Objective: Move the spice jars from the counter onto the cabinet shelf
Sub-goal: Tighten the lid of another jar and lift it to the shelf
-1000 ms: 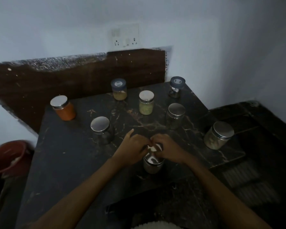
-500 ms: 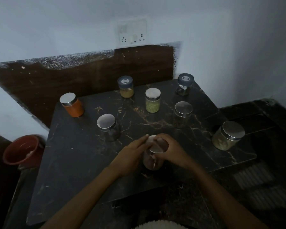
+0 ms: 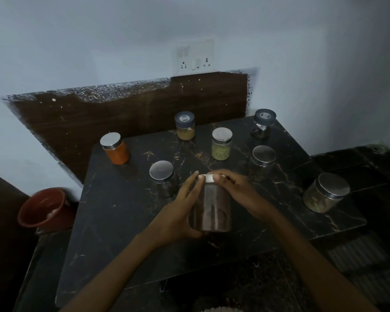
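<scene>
A glass jar of dark brown spice (image 3: 214, 206) with a silver lid is lifted above the black marble counter (image 3: 122, 221), tilted toward me. My left hand (image 3: 180, 208) holds its left side and bottom, thumb under the base. My right hand (image 3: 239, 192) grips the lid and right side. Several other jars stand on the counter: an orange one (image 3: 116, 149), a dark one (image 3: 163, 179), a yellow one with a grey lid (image 3: 185, 129), a green one (image 3: 221, 144), a dark grey-lidded one (image 3: 263, 123), another dark one (image 3: 262, 162), and a wide one (image 3: 325, 192) at the right edge. No cabinet shelf is in view.
A brown backsplash panel (image 3: 122, 118) and a wall socket (image 3: 195, 56) stand behind the counter. A red bucket (image 3: 43, 208) sits on the floor at the left. A lower dark ledge (image 3: 358, 158) lies to the right.
The brown jar has come up off the counter in both hands and tipped toward me. My left hand has moved from beside the lid to under the jar's body.
</scene>
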A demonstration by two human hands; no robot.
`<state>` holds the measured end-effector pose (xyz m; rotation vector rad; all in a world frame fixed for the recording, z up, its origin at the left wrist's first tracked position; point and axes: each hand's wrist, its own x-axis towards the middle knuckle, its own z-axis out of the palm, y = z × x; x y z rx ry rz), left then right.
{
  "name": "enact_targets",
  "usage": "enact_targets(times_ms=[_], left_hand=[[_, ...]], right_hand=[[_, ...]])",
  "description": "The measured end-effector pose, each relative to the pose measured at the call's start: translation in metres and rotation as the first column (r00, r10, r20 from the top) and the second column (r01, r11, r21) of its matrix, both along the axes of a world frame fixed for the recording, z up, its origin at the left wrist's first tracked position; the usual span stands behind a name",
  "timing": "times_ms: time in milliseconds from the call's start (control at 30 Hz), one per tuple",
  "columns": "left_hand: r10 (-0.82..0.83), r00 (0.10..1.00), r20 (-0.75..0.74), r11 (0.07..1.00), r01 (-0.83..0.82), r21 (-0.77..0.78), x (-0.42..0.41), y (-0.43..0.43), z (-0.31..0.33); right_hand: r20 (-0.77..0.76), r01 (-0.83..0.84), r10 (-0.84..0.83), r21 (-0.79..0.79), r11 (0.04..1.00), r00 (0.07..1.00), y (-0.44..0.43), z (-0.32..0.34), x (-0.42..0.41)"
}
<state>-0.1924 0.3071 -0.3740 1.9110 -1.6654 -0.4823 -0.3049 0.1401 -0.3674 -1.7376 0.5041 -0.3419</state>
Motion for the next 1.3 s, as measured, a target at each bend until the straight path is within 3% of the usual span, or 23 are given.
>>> enact_targets(times_ms=[67,233,433,867,1133,1300], left_hand=[[0.008,1.0,0.001,1.0,-0.008,-0.021,0.001,0.004,-0.002],[0.057,0.998,-0.036,0.997,-0.059,-0.043,0.01,0.011,-0.006],[0.09,0.996,-0.018,0.995,-0.09,-0.033,0.017,0.015,-0.008],[0.058,0.998,-0.03,0.998,-0.058,-0.001,0.017,0.014,0.001],[0.084,0.972,-0.22,0.994,-0.098,-0.056,0.015,0.018,0.003],[0.051,0.969,-0.243,0.998,-0.06,-0.03,0.017,0.018,0.007]], right_hand=[[-0.056,-0.032,0.03,-0.028,0.999,0.998,0.002,-0.001,0.001],[-0.055,-0.187,0.197,0.147,0.971,0.979,0.008,-0.001,-0.007],[-0.278,-0.403,0.358,-0.126,0.906,0.891,0.016,0.003,-0.016],[-0.312,-0.354,0.259,-0.302,0.885,0.914,0.03,0.012,-0.009],[-0.381,-0.474,0.367,-0.239,0.848,0.849,0.015,0.023,-0.022],[-0.317,-0.39,0.304,-0.261,0.883,0.898,0.02,0.023,-0.019]])
